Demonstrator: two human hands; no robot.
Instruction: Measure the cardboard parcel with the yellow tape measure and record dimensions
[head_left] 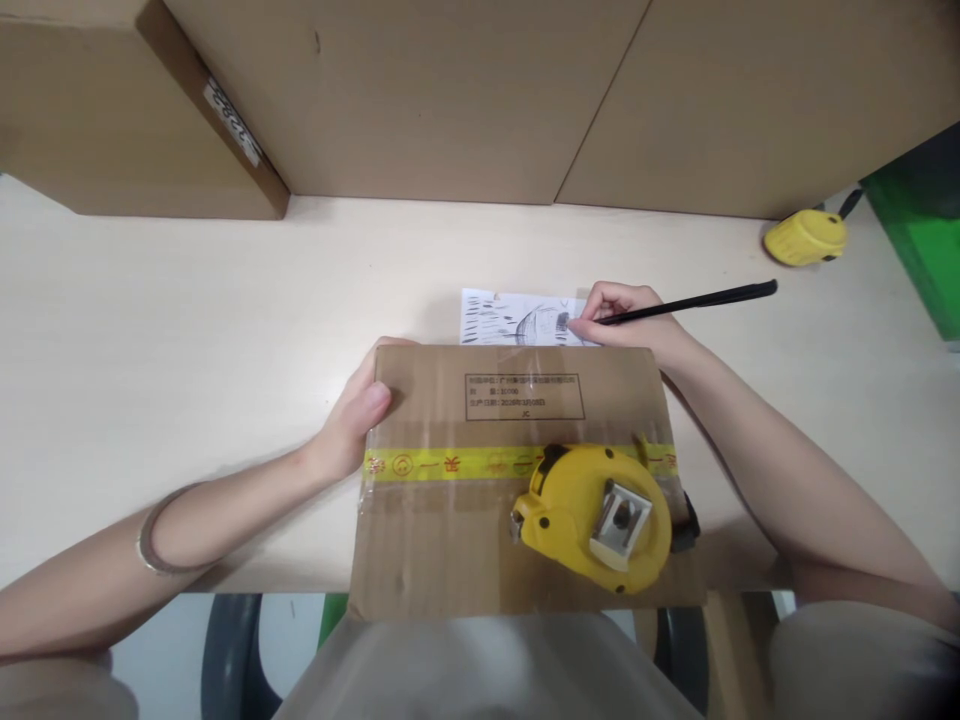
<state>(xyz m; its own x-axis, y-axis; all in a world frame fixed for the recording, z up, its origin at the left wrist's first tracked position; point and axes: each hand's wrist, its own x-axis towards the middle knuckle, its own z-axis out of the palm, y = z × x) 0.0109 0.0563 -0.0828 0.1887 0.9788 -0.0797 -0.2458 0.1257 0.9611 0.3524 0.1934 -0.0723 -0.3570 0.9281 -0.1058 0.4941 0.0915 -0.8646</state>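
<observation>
At lower centre, a yellow tape measure carrying a metal pencil sharpener lies on the cardboard box, whose left edge the left hand grips, thumb on top. Beyond it, mid-frame, the right hand, nearer of the two to the scribbled paper on its left, pinches a black pencil, its long axis rising gently rightward.

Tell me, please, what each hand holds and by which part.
The right hand holds a black writing tool near its lower end; the left hand holds the cardboard box by its upper left corner.
</observation>
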